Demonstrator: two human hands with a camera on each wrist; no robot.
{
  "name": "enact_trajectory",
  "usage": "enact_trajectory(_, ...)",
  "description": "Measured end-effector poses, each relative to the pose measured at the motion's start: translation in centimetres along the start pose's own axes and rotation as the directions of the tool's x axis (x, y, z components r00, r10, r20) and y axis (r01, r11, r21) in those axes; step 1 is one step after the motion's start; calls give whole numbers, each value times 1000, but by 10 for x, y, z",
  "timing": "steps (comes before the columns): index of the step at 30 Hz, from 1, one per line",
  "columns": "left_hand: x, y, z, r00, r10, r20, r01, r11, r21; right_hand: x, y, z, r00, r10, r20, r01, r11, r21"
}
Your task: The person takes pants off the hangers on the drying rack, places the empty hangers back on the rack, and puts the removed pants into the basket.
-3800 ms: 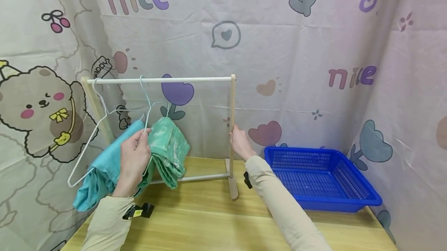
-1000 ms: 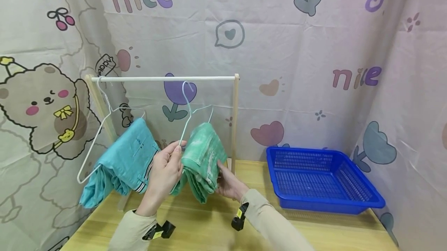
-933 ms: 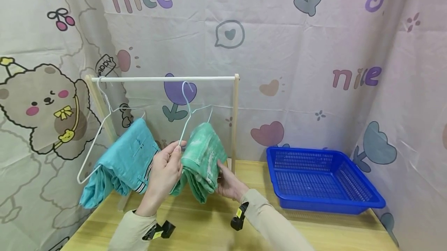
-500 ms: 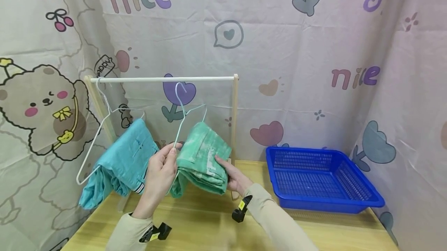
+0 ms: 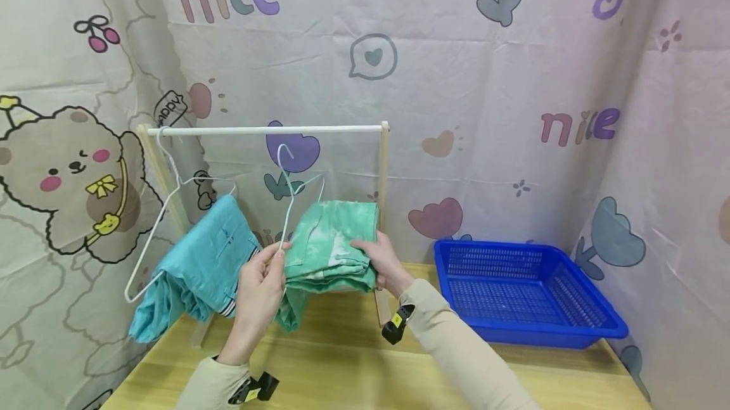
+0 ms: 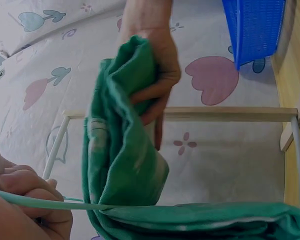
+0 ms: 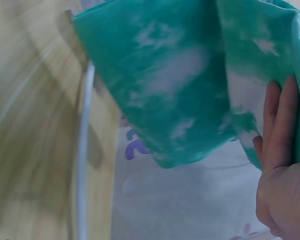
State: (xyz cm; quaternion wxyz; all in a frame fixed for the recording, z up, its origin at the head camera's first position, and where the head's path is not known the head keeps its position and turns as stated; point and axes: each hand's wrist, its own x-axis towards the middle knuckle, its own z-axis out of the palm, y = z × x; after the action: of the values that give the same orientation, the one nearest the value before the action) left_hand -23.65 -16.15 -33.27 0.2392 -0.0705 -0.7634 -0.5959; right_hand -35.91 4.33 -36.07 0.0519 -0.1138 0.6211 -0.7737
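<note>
In the head view my left hand (image 5: 259, 296) pinches the left side of a pale mint clothes hanger (image 5: 287, 207), whose hook is off the rail and in front of it. Folded green-and-white tie-dyed pants (image 5: 327, 239) lie over the hanger's bar. With the thumb on top and fingers beneath, my right hand (image 5: 388, 261) grips the right half of the pants and holds it out almost level. The other half hangs below the bar. In the left wrist view, green cloth hides part of the right hand's fingers.
A wooden rack with a white rail (image 5: 331, 129) stands on the wooden table (image 5: 342, 372). Blue pants (image 5: 211, 245) hang on a white hanger (image 5: 149, 232) at its left end. A blue plastic basket (image 5: 530, 337) stands to the right. A printed curtain (image 5: 485, 163) surrounds the table.
My left hand first took the mint hanger off the rail and brought it right. Lately the hanger has shifted slightly left and down, while my right hand has lifted the pants' right half up and outward.
</note>
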Motion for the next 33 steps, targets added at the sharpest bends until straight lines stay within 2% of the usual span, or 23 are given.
enact_trajectory(5,-2,-4,6,998,-41,-41,43,997,58,-2,-18,6,1000,-4,7,4,1000,24)
enact_trajectory(8,-3,-6,10,998,-38,-56,42,995,85,-3,-26,9,1000,3,-1,-3,999,43)
enact_trajectory(12,-1,-10,18,1000,-21,-21,23,996,90,-7,-34,7,1000,-3,-27,4,999,45)
enact_trajectory(15,1,-12,23,998,-59,34,57,996,67,-7,-37,4,1000,-5,-24,6,999,45)
enact_trajectory(17,3,-15,26,995,-87,49,84,995,60,-7,-39,2,1000,-5,-19,6,999,48)
enact_trajectory(20,5,-21,30,994,-109,29,106,990,95,-6,-42,0,1000,-9,-19,9,999,50)
enact_trajectory(23,7,-29,33,996,-86,-20,88,984,156,-6,-47,-1,1000,-14,-23,15,998,61)
enact_trajectory(26,8,-34,33,998,-47,-46,55,975,215,-7,-52,-2,999,-23,-29,26,996,80)
enact_trajectory(28,9,-37,34,997,-41,-67,56,968,245,-8,-55,-3,999,-31,-25,33,996,86)
enact_trajectory(30,10,-40,34,994,-57,-93,78,966,245,-9,-57,-3,999,-35,-15,36,995,89)
enact_trajectory(33,14,-43,33,990,-104,-92,118,980,163,-9,-59,-4,999,-37,-3,37,995,88)
